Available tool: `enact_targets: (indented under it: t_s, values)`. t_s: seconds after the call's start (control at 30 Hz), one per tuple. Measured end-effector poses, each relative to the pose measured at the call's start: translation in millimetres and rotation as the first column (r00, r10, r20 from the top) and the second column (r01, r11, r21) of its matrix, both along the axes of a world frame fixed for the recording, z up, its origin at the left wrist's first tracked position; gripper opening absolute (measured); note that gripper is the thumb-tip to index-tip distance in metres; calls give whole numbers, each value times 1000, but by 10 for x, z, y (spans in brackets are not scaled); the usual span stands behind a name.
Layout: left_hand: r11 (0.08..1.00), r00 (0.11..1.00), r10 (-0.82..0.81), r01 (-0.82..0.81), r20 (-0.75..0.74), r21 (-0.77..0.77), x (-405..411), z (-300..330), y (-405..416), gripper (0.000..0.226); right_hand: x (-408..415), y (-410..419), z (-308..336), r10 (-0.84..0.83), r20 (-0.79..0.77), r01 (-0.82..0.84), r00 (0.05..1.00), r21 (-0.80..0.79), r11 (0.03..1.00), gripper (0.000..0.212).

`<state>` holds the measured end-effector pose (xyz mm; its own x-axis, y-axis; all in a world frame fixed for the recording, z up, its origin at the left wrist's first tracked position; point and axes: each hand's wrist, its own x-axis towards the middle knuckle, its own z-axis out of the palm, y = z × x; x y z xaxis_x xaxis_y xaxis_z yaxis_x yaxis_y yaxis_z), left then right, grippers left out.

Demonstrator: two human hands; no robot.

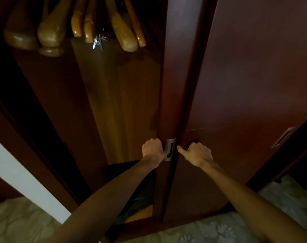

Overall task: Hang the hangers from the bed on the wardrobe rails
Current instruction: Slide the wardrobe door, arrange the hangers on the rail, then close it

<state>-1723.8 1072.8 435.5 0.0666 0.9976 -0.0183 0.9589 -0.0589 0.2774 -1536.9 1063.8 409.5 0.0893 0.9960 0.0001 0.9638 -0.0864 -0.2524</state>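
Several wooden hangers (51, 33) hang side by side at the top of the open wardrobe bay, one with metal clips (98, 42); the rail itself is out of view. My left hand (153, 149) is closed around the left edge of the dark red sliding door (168, 85), right beside its metal recessed handle (170, 149). My right hand (199, 154) has its fingers curled into the dark gap beside that door, against the front door panel (245, 85), with the thumb pointing left toward the handle. Neither hand holds a hanger.
A second recessed handle (283, 137) sits on the front panel at the right. Dark cloth (140, 190) lies on the wardrobe floor behind my left forearm. A white strip (21, 174) runs at the lower left. Patterned floor (219, 228) spreads below.
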Motion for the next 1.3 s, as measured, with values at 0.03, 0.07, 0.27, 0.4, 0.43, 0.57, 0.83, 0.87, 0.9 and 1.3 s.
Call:
enact_targets:
  t_s: [0.03,0.07,0.27,0.4,0.43,0.57,0.83,0.87,0.9,1.3]
  values:
    - [1000,1000,-12,12,-11,0,62,5,11,36,65,0,-4,7,13,-7,1000,0,1000,78]
    - [1000,1000,-21,21,-19,2,124,11,25,36,127,-2,-4,16,30,-16,999,-1,1000,76]
    - [995,991,-94,93,-93,-21,490,52,100,30,447,20,7,38,62,-40,997,41,998,71]
    - [993,988,-120,118,-102,-19,723,48,140,30,639,49,6,23,85,-28,996,57,998,71]
    - [992,988,-123,122,-97,-18,785,45,153,30,692,62,-3,22,84,-27,996,56,998,71]
    - [988,984,-155,152,-86,-40,996,38,212,26,893,96,-50,18,48,-19,999,25,1000,74]
    - [979,975,-201,197,-97,-49,1377,32,311,18,1207,150,-79,33,55,-37,998,74,997,75]
    - [978,973,-208,204,-100,-47,1420,36,327,18,1242,155,-81,34,54,-38,998,75,996,76]
    - [976,971,-217,214,-104,-44,1461,40,340,18,1269,159,-80,32,51,-35,998,77,996,78]
    - [956,947,-292,288,-136,-54,1931,6,376,13,1376,127,31,43,22,-44,999,40,998,65]
